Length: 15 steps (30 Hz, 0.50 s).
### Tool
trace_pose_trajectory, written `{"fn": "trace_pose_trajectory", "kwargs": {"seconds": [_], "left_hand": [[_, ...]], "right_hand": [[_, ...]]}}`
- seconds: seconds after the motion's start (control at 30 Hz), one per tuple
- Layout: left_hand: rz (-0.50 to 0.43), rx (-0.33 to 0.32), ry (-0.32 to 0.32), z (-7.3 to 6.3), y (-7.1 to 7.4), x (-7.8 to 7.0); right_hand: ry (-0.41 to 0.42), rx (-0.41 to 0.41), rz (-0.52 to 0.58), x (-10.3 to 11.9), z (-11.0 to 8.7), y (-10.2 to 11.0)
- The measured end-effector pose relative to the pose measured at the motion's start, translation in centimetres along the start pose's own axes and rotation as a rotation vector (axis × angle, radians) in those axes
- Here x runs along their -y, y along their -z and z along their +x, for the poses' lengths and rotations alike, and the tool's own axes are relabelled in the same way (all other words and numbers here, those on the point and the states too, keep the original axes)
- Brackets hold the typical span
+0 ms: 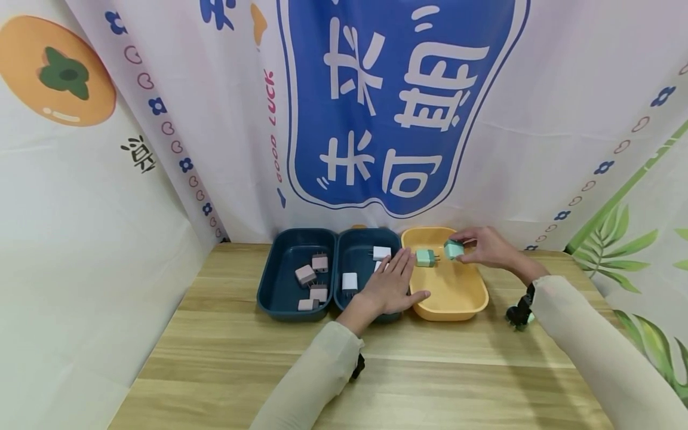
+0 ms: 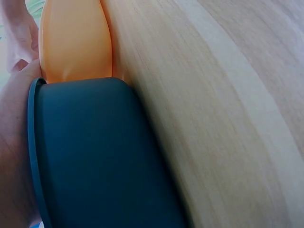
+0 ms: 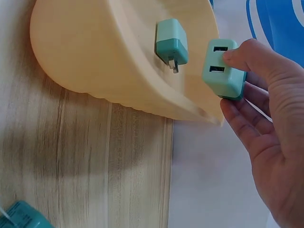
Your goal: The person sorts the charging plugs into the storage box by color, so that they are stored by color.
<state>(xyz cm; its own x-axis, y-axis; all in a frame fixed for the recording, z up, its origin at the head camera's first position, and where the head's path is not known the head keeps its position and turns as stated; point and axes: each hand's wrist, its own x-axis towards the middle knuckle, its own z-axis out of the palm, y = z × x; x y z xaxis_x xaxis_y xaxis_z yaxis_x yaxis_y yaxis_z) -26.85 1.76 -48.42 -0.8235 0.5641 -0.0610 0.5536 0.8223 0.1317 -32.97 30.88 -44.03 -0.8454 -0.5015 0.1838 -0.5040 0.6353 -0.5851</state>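
Observation:
My right hand (image 1: 486, 248) pinches a green USB charger (image 3: 223, 69) between thumb and fingers, over the right side of the yellow bin (image 1: 448, 304). Two USB ports show on its face in the right wrist view. Another green charger (image 1: 425, 258) lies in that bin, its prongs pointing right. Fingers extended, my left hand (image 1: 391, 285) lies across the right rim of the middle blue bin (image 2: 104, 156), with its thumb reaching over the yellow bin. White chargers (image 1: 350, 282) sit in the middle bin, partly hidden by that hand.
The left blue bin (image 1: 279, 298) holds several pink chargers (image 1: 305, 275). Another green charger (image 3: 26, 216) lies on the wooden table (image 1: 430, 382) near my right wrist, partly hidden in the head view. A printed curtain (image 1: 242, 149) hangs behind the bins.

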Motion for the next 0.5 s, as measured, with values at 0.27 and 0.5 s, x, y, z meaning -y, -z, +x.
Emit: {"fn": "trace_pose_trajectory", "kwargs": {"seconds": [0.27,0.5], "left_hand": [[0.008,0.03,0.009,0.33,-0.26,0.07],[0.013,0.027,0.007,0.23,-0.07,0.05]], "right_hand": [[-0.03,0.012,-0.013,-0.14,0.47,-0.15],[-0.037,-0.002,-0.019,-0.66,0.84,-0.56]]}}
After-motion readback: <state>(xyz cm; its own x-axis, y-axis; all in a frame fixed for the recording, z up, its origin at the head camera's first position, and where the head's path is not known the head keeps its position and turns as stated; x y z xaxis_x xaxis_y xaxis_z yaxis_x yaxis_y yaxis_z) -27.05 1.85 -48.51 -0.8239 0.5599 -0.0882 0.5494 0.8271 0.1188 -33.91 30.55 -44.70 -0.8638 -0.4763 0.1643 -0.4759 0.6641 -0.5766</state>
